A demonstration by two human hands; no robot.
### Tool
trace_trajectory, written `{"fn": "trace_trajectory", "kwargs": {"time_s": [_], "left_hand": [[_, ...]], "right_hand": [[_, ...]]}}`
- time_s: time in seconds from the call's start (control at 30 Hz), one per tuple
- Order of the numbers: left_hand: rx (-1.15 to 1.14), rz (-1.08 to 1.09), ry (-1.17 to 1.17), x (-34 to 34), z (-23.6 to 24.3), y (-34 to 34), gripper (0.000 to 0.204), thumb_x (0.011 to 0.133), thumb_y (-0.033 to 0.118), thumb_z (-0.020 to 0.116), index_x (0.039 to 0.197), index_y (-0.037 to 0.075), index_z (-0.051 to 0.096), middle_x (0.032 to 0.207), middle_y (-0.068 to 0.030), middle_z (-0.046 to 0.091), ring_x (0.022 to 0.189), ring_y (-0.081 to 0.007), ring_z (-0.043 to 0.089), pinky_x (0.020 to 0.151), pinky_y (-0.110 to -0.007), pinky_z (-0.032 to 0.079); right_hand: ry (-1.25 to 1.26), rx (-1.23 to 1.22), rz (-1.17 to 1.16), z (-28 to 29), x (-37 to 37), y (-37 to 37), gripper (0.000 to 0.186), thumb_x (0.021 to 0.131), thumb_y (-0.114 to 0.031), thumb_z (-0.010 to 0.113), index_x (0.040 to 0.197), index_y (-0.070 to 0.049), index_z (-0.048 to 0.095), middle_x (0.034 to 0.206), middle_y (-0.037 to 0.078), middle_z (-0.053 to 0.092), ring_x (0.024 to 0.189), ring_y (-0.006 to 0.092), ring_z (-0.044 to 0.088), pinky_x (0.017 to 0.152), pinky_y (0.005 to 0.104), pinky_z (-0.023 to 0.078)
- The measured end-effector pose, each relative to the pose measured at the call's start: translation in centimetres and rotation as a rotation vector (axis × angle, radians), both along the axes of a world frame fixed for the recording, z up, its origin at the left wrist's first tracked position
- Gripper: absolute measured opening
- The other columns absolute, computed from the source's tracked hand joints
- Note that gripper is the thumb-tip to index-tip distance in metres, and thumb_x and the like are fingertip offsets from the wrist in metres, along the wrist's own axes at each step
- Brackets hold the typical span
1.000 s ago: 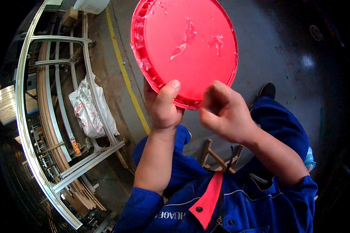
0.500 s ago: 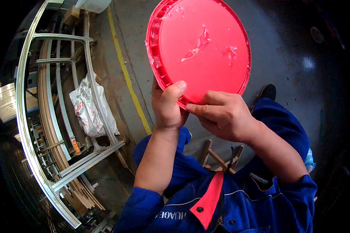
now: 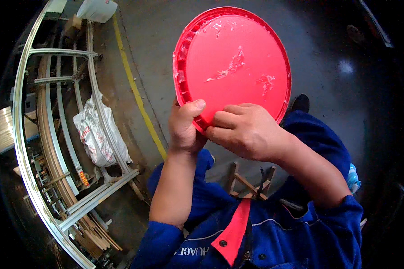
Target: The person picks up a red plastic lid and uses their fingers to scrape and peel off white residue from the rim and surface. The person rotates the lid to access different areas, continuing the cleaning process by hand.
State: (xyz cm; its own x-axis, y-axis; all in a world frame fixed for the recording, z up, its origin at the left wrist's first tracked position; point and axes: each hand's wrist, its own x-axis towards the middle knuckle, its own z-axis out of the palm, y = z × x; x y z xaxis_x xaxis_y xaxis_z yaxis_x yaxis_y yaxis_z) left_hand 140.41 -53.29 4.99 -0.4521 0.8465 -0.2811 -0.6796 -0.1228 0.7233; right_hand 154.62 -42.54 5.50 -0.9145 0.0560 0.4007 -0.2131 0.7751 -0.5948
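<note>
A round red plastic bucket lid (image 3: 256,54) is held up in front of me, its ribbed rim showing along the left side. Whitish, glossy smears lie on its flat face. My left hand (image 3: 186,125) grips the lid's lower-left edge, thumb over the rim and fingers hidden underneath. Right beside it, my right hand (image 3: 247,132) is closed at the near rim, with curled fingers pressed against the edge. Its fingertips are tucked out of sight, so any small piece between them cannot be made out.
A metal-framed rack (image 3: 18,121) with long strips stands on my left, with a white sack (image 3: 98,132) against it. A pale bucket (image 3: 96,10) is at the far left. A yellow floor line (image 3: 134,85) runs alongside. A wooden stool (image 3: 247,183) shows between my legs.
The whole lid now shows, sitting lower in the picture. My right hand's fingers have curled in more tightly at the rim, while my left hand keeps its hold.
</note>
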Motion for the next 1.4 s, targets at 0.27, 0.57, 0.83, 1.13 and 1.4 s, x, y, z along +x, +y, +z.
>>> {"fn": "trace_trajectory", "kwargs": {"time_s": [0.27, 0.57, 0.83, 1.13, 1.4], "left_hand": [[-0.01, -0.066, -0.036, 0.5, 0.0, 0.6, 0.066, 0.086, 0.017, 0.059, 0.146, -0.007, 0.046, 0.137, -0.0208, 0.062, 0.122, -0.0327, 0.065, 0.106, -0.045, 0.052], [-0.015, -0.125, -0.103, 0.5, -0.3, 1.0, 0.062, 0.09, 0.016, 0.055, 0.147, -0.005, 0.046, 0.136, -0.02, 0.064, 0.12, -0.0318, 0.066, 0.106, -0.045, 0.051], [-0.015, -0.151, -0.057, -0.1, -1.6, 0.5, 0.065, 0.086, 0.007, 0.056, 0.149, -0.006, 0.045, 0.139, -0.0204, 0.062, 0.123, -0.0322, 0.064, 0.109, -0.044, 0.051], [0.042, -0.106, -0.083, -1.6, -0.2, 0.5, 0.066, 0.085, 0.006, 0.056, 0.148, -0.007, 0.045, 0.141, -0.0228, 0.059, 0.127, -0.0355, 0.062, 0.109, -0.048, 0.051], [0.065, -0.114, -0.131, -1.8, -0.4, 0.4, 0.063, 0.087, 0.005, 0.055, 0.148, -0.007, 0.045, 0.141, -0.0235, 0.059, 0.126, -0.0362, 0.062, 0.11, -0.049, 0.051]], "right_hand": [[0.016, -0.072, 0.013, -0.2, 0.5, 0.4, 0.015, 0.083, -0.015, 0.07, 0.096, -0.01, 0.064, 0.088, 0.006, 0.059, 0.08, 0.0268, 0.065, 0.065, 0.0412, 0.054], [-0.023, -0.04, -0.003, -0.2, 0.1, 0.3, 0.013, 0.079, -0.018, 0.068, 0.082, -0.009, 0.058, 0.085, 0.008, 0.062, 0.083, 0.0285, 0.067, 0.071, 0.0436, 0.057], [-0.173, -0.071, 0.033, 0.6, 0.3, 0.8, 0.019, 0.071, -0.017, 0.07, 0.083, -0.007, 0.059, 0.086, 0.01, 0.066, 0.083, 0.034, 0.069, 0.071, 0.0473, 0.057], [-0.172, -0.318, -0.038, 0.7, 1.5, 1.2, 0.022, 0.067, -0.005, 0.073, 0.083, -0.007, 0.058, 0.081, 0.012, 0.06, 0.074, 0.0355, 0.064, 0.061, 0.0446, 0.05], [-0.062, -0.248, -0.07, 0.3, 1.0, 0.4, 0.022, 0.075, -0.007, 0.072, 0.096, -0.01, 0.068, 0.082, 0.009, 0.062, 0.077, 0.0319, 0.066, 0.064, 0.0447, 0.054]]}}
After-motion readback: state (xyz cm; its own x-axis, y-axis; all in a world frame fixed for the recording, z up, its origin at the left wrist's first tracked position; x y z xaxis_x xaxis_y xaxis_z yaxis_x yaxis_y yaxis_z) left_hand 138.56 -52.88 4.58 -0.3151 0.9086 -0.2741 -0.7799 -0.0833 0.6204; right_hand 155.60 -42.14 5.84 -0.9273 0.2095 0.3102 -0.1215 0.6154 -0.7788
